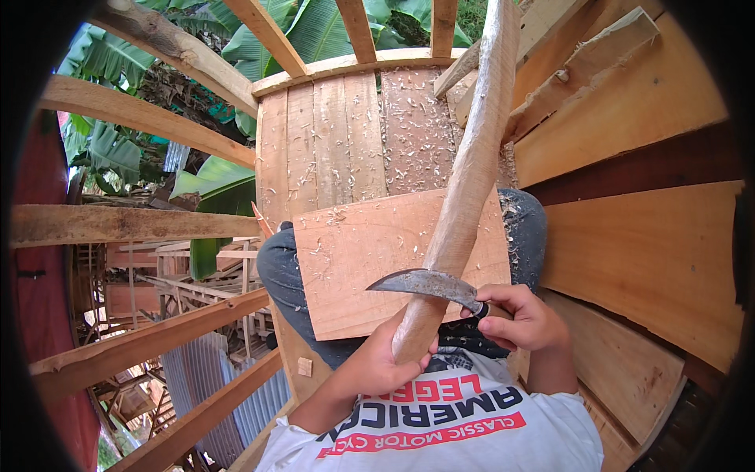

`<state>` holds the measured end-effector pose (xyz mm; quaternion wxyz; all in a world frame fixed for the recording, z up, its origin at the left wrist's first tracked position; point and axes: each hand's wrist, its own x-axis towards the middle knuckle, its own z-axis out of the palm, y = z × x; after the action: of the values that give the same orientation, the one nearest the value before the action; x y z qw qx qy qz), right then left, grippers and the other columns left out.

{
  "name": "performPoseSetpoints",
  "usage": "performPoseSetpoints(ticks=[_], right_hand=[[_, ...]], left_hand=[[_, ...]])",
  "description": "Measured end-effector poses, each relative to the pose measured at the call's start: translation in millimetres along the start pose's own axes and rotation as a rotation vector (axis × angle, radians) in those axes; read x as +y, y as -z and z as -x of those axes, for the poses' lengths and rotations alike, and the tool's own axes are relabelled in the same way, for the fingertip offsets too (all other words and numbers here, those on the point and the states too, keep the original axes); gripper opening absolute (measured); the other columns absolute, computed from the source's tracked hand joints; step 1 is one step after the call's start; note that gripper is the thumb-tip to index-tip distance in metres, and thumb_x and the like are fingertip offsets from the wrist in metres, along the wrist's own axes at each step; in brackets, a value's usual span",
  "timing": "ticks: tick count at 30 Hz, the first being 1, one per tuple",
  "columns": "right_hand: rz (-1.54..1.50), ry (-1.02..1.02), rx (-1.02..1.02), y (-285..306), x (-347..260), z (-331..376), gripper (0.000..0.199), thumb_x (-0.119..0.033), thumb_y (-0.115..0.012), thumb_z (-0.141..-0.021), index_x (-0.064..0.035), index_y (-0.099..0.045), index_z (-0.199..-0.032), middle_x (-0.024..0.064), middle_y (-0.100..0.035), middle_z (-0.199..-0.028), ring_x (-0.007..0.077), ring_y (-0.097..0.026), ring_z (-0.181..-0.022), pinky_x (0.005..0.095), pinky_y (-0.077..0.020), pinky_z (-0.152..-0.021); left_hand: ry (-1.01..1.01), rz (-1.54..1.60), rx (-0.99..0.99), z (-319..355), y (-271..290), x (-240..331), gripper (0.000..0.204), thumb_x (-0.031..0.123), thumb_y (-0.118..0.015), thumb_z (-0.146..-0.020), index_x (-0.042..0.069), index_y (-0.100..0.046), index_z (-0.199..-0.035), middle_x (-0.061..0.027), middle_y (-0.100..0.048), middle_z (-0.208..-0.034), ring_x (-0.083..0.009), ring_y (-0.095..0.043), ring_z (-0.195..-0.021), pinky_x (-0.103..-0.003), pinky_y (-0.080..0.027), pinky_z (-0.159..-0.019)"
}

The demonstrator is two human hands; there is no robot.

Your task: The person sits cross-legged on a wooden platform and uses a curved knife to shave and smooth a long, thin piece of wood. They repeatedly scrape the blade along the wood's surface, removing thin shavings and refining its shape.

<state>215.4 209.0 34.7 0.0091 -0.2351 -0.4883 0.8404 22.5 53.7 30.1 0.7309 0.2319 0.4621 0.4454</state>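
Note:
A long curved wooden pole (472, 157) rises from my lap toward the top of the view. My left hand (385, 362) is wrapped around its lower end. In my right hand (523, 318) is a curved dark metal blade (425, 282), its edge lying across the pole just above my left hand, tip pointing left. A flat reddish board (354, 267) rests across my knees under the pole, with wood shavings scattered on it.
I sit on a raised plank platform (338, 134) strewn with shavings. Stacked planks (645, 236) lie to my right. Open wooden beams (134, 224) on the left show a drop to corrugated roofing (204, 377) and banana leaves below.

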Motion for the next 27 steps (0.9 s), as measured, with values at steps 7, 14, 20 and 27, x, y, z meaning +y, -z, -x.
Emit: performPoseSetpoints(ticks=[7,14,20,27], right_hand=[[0.124,0.463,0.836,9,11,-11,0.023,0.0,-0.064,-0.085,0.0034,-0.056,-0.106,-0.0009,-0.055,-0.064,-0.0005,-0.043,-0.051,0.0161,-0.0299,-0.046],[0.065,0.205,0.088,7,8,6,0.025,-0.003,-0.064,-0.085,0.0032,-0.059,-0.108,0.0033,-0.058,-0.069,0.0007,-0.046,-0.047,0.0168,-0.0336,-0.042],[0.042,0.077,0.094,0,4,6,0.022,-0.003,-0.063,-0.086,0.0028,-0.06,-0.107,-0.001,-0.058,-0.066,0.001,-0.046,-0.048,0.0179,-0.0331,-0.042],[-0.055,-0.02,0.071,-2,2,4,0.022,-0.003,-0.06,-0.089,0.0019,-0.059,-0.111,-0.0044,-0.057,-0.065,-0.0016,-0.045,-0.051,0.0161,-0.032,-0.045]], left_hand=[[0.049,0.091,-0.019,2,-4,4,0.057,-0.003,-0.05,-0.068,-0.001,-0.04,-0.124,-0.0064,-0.054,-0.094,-0.0112,-0.053,-0.078,-0.025,-0.047,-0.068],[0.028,-0.012,0.0,-4,-4,-2,0.055,-0.003,-0.052,-0.068,-0.002,-0.041,-0.122,-0.0063,-0.054,-0.094,-0.0111,-0.054,-0.078,-0.025,-0.047,-0.068],[0.02,0.02,-0.007,-5,-8,10,0.051,-0.003,-0.052,-0.069,-0.001,-0.043,-0.119,-0.0065,-0.053,-0.094,-0.011,-0.054,-0.078,-0.025,-0.047,-0.065],[0.041,0.047,0.011,-3,-5,4,0.05,-0.003,-0.051,-0.068,-0.001,-0.043,-0.118,-0.0067,-0.053,-0.094,-0.011,-0.054,-0.077,-0.026,-0.047,-0.066]])
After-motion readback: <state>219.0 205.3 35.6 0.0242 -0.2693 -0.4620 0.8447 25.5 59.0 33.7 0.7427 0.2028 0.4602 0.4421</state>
